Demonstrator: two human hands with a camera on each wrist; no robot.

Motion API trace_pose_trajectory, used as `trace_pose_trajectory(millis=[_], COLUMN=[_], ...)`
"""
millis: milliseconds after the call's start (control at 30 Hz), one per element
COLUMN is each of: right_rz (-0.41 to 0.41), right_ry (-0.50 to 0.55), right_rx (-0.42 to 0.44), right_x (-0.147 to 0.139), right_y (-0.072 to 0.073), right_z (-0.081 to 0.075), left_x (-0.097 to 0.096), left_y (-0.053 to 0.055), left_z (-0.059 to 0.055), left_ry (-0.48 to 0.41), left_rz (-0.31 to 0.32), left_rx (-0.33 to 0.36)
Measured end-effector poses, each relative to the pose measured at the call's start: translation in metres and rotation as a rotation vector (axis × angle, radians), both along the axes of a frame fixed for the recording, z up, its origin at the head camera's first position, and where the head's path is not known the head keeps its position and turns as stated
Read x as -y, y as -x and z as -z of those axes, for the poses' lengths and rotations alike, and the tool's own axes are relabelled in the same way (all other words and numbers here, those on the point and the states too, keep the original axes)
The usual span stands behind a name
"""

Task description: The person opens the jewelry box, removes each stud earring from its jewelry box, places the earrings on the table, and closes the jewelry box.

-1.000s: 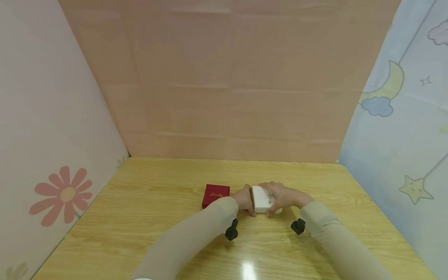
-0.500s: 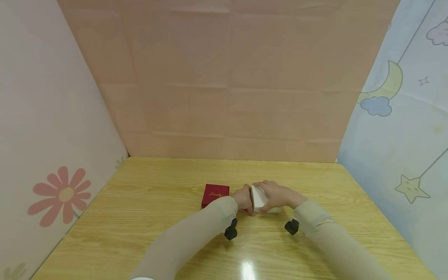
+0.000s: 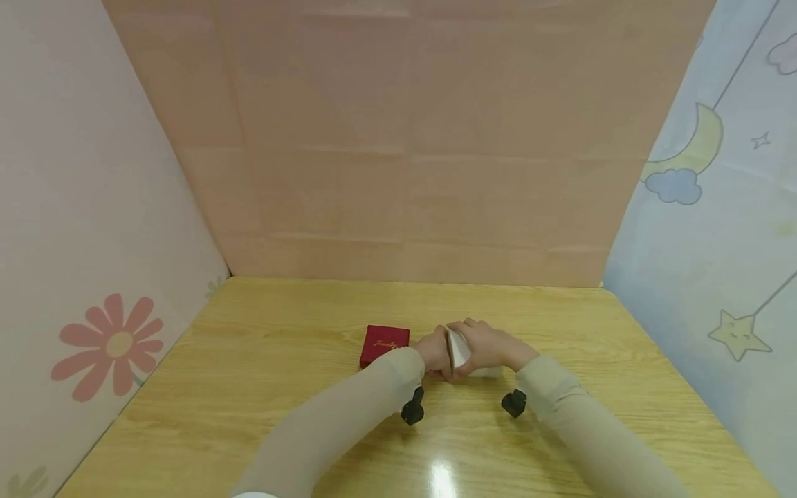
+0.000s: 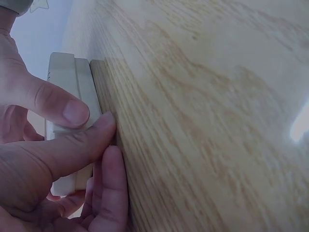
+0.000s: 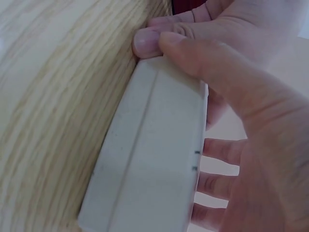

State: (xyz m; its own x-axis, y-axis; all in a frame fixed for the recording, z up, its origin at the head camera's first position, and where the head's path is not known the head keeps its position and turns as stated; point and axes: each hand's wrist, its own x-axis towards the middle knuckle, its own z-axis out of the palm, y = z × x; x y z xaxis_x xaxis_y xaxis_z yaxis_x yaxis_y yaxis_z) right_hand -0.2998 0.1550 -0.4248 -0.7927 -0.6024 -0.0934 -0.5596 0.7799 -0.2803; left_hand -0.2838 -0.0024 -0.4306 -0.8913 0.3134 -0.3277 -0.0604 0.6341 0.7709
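Observation:
A white two-part box (image 3: pixel 459 351), with a seam running along its side (image 5: pixel 145 150), sits on the wooden table. My left hand (image 3: pixel 435 353) holds its left end, thumb and fingers low at the table surface. Over the top arches my right hand (image 3: pixel 488 346), gripping the upper part near that same end, the thumb on the near side and the fingers on the far side. In the left wrist view both thumbs meet at the box (image 4: pixel 63 77). Most of its top is hidden under the right hand. Small dark marks show near one edge in the right wrist view.
A dark red box (image 3: pixel 381 342) with gold lettering stands just left of my left hand, partly behind the sleeve. The wooden table (image 3: pixel 280 346) is bounded by a plain tan backdrop (image 3: pixel 405 173) and patterned side walls.
My right hand has slid left along the white box until its fingers and thumb reach my left hand. The left hand and the red box have stayed in place.

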Motion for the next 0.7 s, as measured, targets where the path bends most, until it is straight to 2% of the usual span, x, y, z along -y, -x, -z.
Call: trace_pose_trajectory(millis=[233, 433, 700], right_rz=[-0.005, 0.006, 0.028], right_ry=[-0.002, 0.042, 0.07], right_rx=[-0.01, -0.001, 0.025], right_x=[0.0009, 0.0, 0.0006], right_y=[-0.001, -0.0038, -0.0036], right_z=[0.0009, 0.0013, -0.0003], left_x=[-0.0018, -0.0017, 0.0009], left_y=[-0.0004, -0.0017, -0.0029], left_z=[0.0004, -0.0011, -0.0003], left_ry=[0.055, 0.022, 0.005], left_rz=[-0.015, -0.023, -0.031], left_rx=[0.011, 0.027, 0.008])
